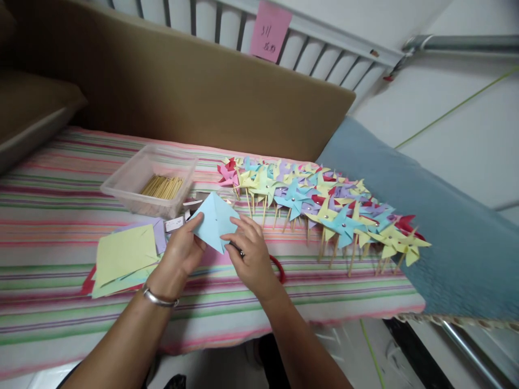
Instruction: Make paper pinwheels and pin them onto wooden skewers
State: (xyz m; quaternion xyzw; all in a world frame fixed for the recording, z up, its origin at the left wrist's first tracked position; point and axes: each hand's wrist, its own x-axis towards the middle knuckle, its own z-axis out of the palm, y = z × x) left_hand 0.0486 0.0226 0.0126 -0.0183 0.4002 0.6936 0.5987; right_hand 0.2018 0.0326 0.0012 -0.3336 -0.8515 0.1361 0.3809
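Note:
My left hand [187, 243] pinches a light blue paper square [214, 221] by its left corner, holding it up above the table. The sheet is turned like a diamond and shows a crease and a small dark mark near its middle. At the paper's right edge, my right hand [252, 254] has its fingertips against the sheet and grips a small dark tool [238, 249], mostly hidden by the fingers. A red loop [278, 269], like a scissors handle, shows behind the right wrist; whether it joins the dark tool I cannot tell.
A clear plastic box [121, 186] with thin wooden sticks [162, 186] stands at the back. Stacked coloured paper sheets [125, 251] lie at left. Many paper pinwheels [294, 199] on sticks crowd the right. A brown board [194, 86] rises behind the striped cloth [48, 270].

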